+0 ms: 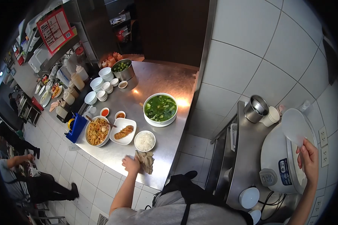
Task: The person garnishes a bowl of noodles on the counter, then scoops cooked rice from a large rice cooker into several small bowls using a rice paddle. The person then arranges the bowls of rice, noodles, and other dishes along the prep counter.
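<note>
My left hand (131, 165) is at the front edge of the steel counter, its fingers curled at the side of a crumpled greyish-brown cloth (145, 162). Just beyond the cloth stands a bowl of white rice (145, 141). Next to that is a square white dish (117, 140) with sliced fried meat (124, 132). Over on the right, my right hand (308, 159) grips a translucent rounded plastic piece (293, 125) by its lower end. It is raised over a large white rice cooker (272, 150); its exact kind I cannot make out.
On the counter (154, 77) are a bowl of green soup (160, 108), a noodle bowl (97, 132), two sauce cups, stacked white bowls (97, 83) and a pot of green limes (122, 70). A metal container (256, 108) stands by the cooker. Another person (30, 180) is at left.
</note>
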Available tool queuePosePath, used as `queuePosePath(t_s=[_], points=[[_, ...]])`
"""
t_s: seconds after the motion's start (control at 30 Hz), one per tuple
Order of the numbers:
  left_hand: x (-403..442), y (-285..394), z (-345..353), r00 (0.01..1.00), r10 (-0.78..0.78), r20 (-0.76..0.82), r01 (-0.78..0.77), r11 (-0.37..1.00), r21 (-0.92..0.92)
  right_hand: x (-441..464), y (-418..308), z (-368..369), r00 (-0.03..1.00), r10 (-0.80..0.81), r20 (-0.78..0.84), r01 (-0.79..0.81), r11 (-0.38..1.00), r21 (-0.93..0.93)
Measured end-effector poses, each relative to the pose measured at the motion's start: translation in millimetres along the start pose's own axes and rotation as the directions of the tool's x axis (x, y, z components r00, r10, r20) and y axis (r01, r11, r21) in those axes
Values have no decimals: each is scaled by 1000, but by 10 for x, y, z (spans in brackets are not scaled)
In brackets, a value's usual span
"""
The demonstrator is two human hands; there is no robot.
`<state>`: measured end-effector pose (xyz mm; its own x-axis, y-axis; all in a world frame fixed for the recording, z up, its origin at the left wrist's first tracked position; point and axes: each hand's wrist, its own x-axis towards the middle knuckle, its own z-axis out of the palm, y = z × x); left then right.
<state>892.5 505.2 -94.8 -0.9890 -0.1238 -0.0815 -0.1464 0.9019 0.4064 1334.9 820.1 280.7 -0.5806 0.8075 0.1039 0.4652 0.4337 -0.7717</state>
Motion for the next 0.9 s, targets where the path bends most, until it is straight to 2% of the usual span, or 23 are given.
queuePosePath(t_s=[0.1, 0.13, 0.2, 0.27, 0.33, 0.37, 0.4, 0.47, 0.5, 0.57, 0.67, 0.77, 0.9], points=[[101, -296, 10, 928, 275, 251, -174, 917, -359, 35, 53, 28, 1000, 11, 22, -11, 1000, 0], [-16, -302, 61, 909, 413, 56, -368, 858, -359, 47, 59, 35, 1000, 11, 28, -11, 1000, 2], [-231, -226, 9, 844, 447, 298, -328, 868, -374, 99, 48, 36, 1000, -1, 29, 1, 1000, 6], [-470, -148, 22, 752, 575, 323, -423, 796, -432, 101, 45, 47, 1000, -2, 15, 1, 1000, 15], [-708, 193, -153, 733, 608, 306, -439, 765, -471, 110, 24, 82, 1000, 6, 21, -7, 1000, 21], [-725, 332, -65, 767, 497, 406, -187, 778, -599, 100, -2, 108, 999, 16, 28, -17, 1000, 20], [-714, 469, 73, 757, 398, 519, 82, 730, -679, 87, -24, 121, 999, 26, 30, -27, 1000, 15], [-637, 736, 369, 706, 349, 616, 499, 373, -782, 74, -26, 137, 998, 26, 62, -27, 999, 18], [-617, 887, 449, 664, 346, 663, 660, 147, -737, 71, -28, 144, 997, 27, 77, -28, 999, 20], [-632, 1260, 485, 748, 328, 577, 617, -23, -786, 65, -61, 160, 996, 36, 79, -37, 999, 17], [-381, 1666, 773, 793, 113, 598, 608, -208, -766, 32, -54, 158, 995, 60, 83, -64, 997, 42], [-209, 1960, 739, 772, -146, 619, 563, -297, -771, 10, -33, 170, 992, 86, 92, -91, 994, 53], [-82, 2107, 708, 747, -271, 607, 554, -251, -793, 4, -10, 189, 989, 98, 109, -104, 994, 44]])
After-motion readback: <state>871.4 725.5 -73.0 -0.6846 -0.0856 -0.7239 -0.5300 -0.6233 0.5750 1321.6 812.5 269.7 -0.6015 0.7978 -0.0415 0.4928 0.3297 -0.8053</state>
